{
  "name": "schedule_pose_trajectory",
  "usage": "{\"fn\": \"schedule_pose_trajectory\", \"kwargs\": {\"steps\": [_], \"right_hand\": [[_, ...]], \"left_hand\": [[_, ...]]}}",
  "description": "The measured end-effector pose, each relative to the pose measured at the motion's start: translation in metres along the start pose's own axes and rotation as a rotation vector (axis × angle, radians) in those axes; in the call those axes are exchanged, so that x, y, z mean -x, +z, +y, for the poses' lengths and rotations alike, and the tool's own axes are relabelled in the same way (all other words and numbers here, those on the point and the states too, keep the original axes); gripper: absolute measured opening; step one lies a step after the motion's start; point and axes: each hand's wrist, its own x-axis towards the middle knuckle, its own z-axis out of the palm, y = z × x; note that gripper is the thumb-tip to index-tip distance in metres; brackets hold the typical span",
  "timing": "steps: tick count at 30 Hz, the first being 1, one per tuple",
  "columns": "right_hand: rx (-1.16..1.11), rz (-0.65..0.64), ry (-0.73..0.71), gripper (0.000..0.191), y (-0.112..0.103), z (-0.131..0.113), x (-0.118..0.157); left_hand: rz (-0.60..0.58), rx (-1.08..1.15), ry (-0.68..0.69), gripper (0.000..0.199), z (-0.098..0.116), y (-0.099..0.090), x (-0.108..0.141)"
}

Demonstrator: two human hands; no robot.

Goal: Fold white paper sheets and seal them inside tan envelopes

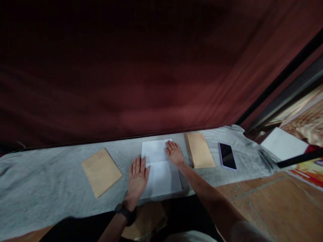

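A white sheet of paper (pixel 161 176) with a crease across its middle lies flat in front of me on a grey cloth. My left hand (pixel 137 178) rests at the sheet's left edge, palm down with fingers stretched out. Across from it, my right hand (pixel 174 153) lies flat on the upper right part of the paper, its fingers extended. Neither hand grips anything. To the right of my right hand is a stack of brown envelopes (pixel 201 150). A brown envelope (pixel 102 171) lies turned at an angle, left of my left hand.
The grey cloth (pixel 60 188) covers a long, narrow surface. A phone (pixel 227 156) in a light purple case lies right of the envelopes. Behind rises a dark red fabric wall (pixel 156 84). Tiled floor (pixel 277 205) shows at the right, with a white flat item (pixel 284 144) beyond the cloth.
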Motion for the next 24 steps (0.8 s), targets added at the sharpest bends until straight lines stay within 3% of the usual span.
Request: {"fn": "schedule_pose_trajectory", "kwargs": {"steps": [3,7,10,14,17,19,24], "right_hand": [[-0.02,0.038,-0.037,0.048,-0.004,-0.019,0.016],[-0.048,-0.007,-0.224,0.048,0.001,-0.059,0.074],[-0.017,0.013,-0.239,0.052,0.004,-0.07,0.124],[0.07,0.056,-0.121,0.056,-0.007,-0.045,0.162],[0.072,0.048,-0.072,0.054,-0.016,-0.021,0.161],[0.043,0.014,-0.07,0.053,-0.018,-0.014,0.147],[-0.077,-0.149,-0.222,0.05,-0.014,-0.018,0.074]], "left_hand": [[-0.013,0.039,0.159,0.054,0.021,0.0,0.026],[-0.051,0.036,0.173,0.052,0.041,0.008,0.041],[-0.028,0.008,0.163,0.054,0.033,0.013,0.047],[0.058,-0.02,0.067,0.059,0.006,0.012,0.063],[0.072,-0.024,0.035,0.061,-0.008,0.006,0.074],[0.063,-0.02,0.033,0.06,-0.011,0.002,0.077],[0.028,-0.027,0.054,0.053,-0.005,-0.004,0.076]]}}
